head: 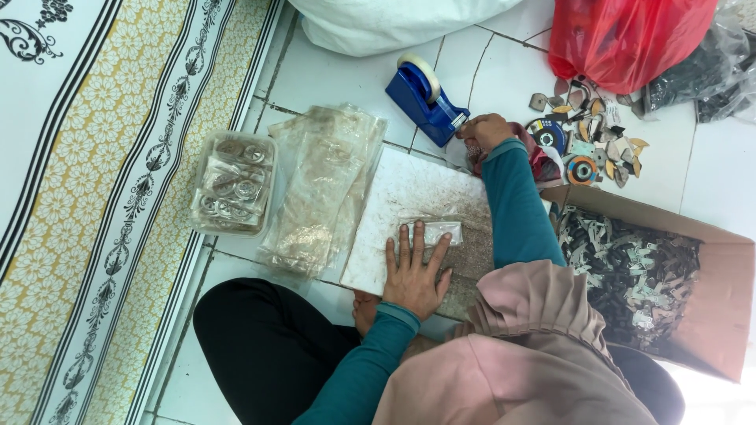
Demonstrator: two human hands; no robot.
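Two hands share the work over a white board [409,189] that lies on the tiled floor [339,71]. The left hand [415,275] is spread flat, palm down, fingers fanned, pressing on a small clear bag [441,230] near the middle of the board. The right hand [484,130] is far and to the right, at the cutter end of a blue tape dispenser [424,96]. Its fingers are curled in, but I cannot tell whether they pinch tape.

Judging from this, the step in hand is holding the small bag still while tape is fetched. A next move would call for keeping the left palm steady so the bag does not slide, and for a clean pull across the cutter.

Left of the board lies a stack of clear bags [323,185], and left of that a plastic tub [234,182] of metal rings. On the right an open cardboard box [724,299] holds small metal parts [630,271], with loose pieces [587,134] and a red bag [622,39] beyond it.
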